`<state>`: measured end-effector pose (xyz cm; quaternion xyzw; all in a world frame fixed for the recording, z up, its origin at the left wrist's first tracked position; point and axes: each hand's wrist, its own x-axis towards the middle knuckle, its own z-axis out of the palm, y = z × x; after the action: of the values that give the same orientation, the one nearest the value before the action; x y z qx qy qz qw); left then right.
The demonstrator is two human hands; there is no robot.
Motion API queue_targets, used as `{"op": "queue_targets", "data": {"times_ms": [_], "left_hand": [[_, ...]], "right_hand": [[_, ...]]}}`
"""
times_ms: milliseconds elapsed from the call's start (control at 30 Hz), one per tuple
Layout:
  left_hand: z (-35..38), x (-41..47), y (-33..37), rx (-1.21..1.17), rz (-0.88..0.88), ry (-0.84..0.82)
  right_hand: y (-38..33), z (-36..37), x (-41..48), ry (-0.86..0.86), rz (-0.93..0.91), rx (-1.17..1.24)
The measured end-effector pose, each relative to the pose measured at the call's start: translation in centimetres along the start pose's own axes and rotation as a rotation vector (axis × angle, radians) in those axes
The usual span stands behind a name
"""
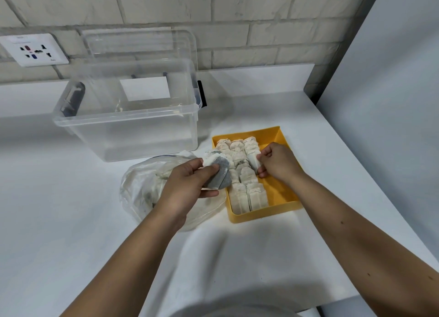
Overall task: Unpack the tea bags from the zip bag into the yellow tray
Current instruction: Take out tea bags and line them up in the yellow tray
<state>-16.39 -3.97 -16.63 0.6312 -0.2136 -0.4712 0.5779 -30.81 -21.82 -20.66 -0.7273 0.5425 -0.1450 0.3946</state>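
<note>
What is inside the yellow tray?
Pale tea bags lie in rows on the left of the yellow tray; its right strip is bare. The right hand, holding one bag, hides what lies beneath it.

I see a white desk (71,221) with three things resting directly on it. A clear plastic bin (126,131) stands toward the back left. A crumpled zip bag (140,193) lies just in front of the bin. A yellow tray (261,216) sits right beside the bag, on its right.

Bright, even light; soft shadows; edges bowed.
</note>
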Motion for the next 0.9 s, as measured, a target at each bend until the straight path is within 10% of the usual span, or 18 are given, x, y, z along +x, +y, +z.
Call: {"op": "queue_targets", "data": {"times_ms": [267, 433, 900], "left_hand": [[0.6, -0.6, 0.1, -0.059, -0.02, -0.031], [1.3, -0.7, 0.4, -0.093, -0.038, -0.094], [1.5, -1.0, 0.6, -0.366, -0.184, -0.147]], "right_hand": [[-1.7, -1.3, -2.6, 0.198, -0.245, -0.028], [-3.6, -1.3, -6.9, -0.106, -0.391, 0.284], [-2.8, -1.1, -8.1, -0.025, -0.517, 0.478]]}}
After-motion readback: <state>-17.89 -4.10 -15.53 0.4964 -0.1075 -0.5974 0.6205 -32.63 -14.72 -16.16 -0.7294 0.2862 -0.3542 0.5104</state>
